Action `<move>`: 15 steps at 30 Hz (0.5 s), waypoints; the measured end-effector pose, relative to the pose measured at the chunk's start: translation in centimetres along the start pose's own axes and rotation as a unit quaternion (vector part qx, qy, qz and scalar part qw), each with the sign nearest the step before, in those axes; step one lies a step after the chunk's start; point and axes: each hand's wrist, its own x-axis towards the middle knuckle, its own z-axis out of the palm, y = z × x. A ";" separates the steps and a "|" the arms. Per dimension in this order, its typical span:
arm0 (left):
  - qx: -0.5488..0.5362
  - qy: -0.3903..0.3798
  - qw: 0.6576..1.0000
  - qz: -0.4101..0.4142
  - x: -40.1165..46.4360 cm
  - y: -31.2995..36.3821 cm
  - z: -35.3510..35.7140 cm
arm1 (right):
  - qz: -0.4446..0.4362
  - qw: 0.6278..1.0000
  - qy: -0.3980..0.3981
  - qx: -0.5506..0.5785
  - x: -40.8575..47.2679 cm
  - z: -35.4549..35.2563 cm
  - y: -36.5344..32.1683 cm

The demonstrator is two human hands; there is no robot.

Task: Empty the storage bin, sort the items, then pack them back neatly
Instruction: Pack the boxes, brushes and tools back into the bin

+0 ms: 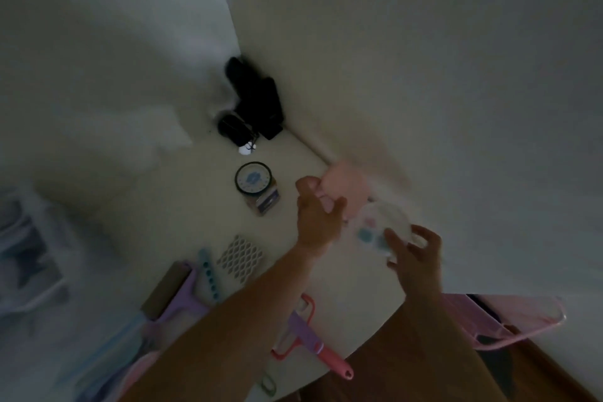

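The view is dim and blurred. My left hand (318, 209) holds a soft pink item (347, 188) above the white table, fingers curled round its lower edge. Just to the right, my right hand (416, 254) grips a pale round item with teal and pink patches (380, 228) from below. The two items sit close together near the wall. A pink storage bin (509, 320) shows at the lower right, partly hidden by my right forearm.
On the white table (182, 206) lie a round black-rimmed jar (254, 179), a white lattice piece (240, 258), a teal strip with holes (208, 274), a purple lint roller (176, 290) and a purple-and-pink squeegee (306, 336). Black items (254, 101) fill the far corner. A clear container (26, 254) stands left.
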 end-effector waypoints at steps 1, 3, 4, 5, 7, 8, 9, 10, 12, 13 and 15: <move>-0.026 0.008 1.000 0.001 -1.1 1.2 -1.1 | -0.011 1.000 0.002 0.014 -1.3 -0.4 -1.1; -0.072 0.023 0.997 0.010 -3.2 3.6 -4.1 | -0.035 0.998 -0.006 0.046 -4.3 -0.6 -3.4; -0.091 0.030 0.995 0.022 -4.4 4.8 -5.9 | -0.043 0.997 -0.011 0.066 -6.0 -0.5 -4.7; -0.110 0.040 0.993 0.033 -5.5 5.9 -8.0 | -0.048 0.995 -0.018 0.088 -7.7 0.0 -5.8; -0.141 0.057 0.987 0.044 -7.6 7.5 -12.7 | -0.057 0.989 -0.052 0.125 -11.3 1.7 -8.1; -0.148 0.072 0.985 0.041 -8.4 8.1 -15.5 | -0.065 0.986 -0.082 0.133 -13.2 3.0 -9.1; -0.160 0.088 0.982 0.036 -9.2 8.6 -18.6 | -0.074 0.981 -0.117 0.137 -15.1 4.6 -9.9; -0.172 0.107 0.979 0.028 -9.7 8.8 -21.6 | -0.084 0.976 -0.149 0.135 -16.9 6.3 -10.6; -0.197 0.150 0.969 0.017 -10.9 8.5 -28.0 | -0.107 0.966 -0.211 0.104 -20.4 10.7 -11.3; -0.212 0.169 0.962 0.015 -11.4 8.3 -31.2 | -0.116 0.961 -0.238 0.086 -22.1 13.2 -11.4; -0.233 0.212 0.949 0.002 -12.7 7.1 -37.5 | -0.124 0.948 -0.289 0.048 -25.4 18.3 -11.1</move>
